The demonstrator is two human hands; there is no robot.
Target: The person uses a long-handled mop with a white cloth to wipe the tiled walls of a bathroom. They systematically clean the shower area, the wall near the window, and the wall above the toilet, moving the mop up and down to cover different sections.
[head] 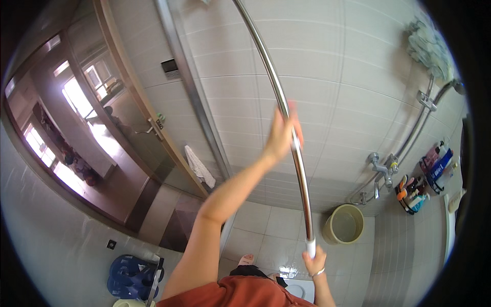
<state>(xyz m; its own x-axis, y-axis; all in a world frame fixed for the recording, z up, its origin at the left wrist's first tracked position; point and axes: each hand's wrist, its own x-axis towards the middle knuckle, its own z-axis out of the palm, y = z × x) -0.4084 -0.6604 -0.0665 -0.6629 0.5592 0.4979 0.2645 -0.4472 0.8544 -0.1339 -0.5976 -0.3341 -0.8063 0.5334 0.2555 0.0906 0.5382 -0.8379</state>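
A long metal pole point(275, 82) runs from the top of the view down to a white end piece near my body. My left hand point(283, 134) is wrapped around the pole at about its visible middle, slightly blurred. My right hand point(315, 260), with a bracelet at the wrist, grips the white lower end. The pole's upper end lies outside the view. Behind the pole stands a wall of pale tiles point(303, 69).
A bucket point(344, 224) stands on the wet tiled floor below a shower mixer tap point(383, 169). Wall racks hold bottles point(439, 165) at right; a mesh sponge point(429, 48) hangs above. At left are an open door point(147, 115), a towel point(199, 167) and blue slippers point(132, 276).
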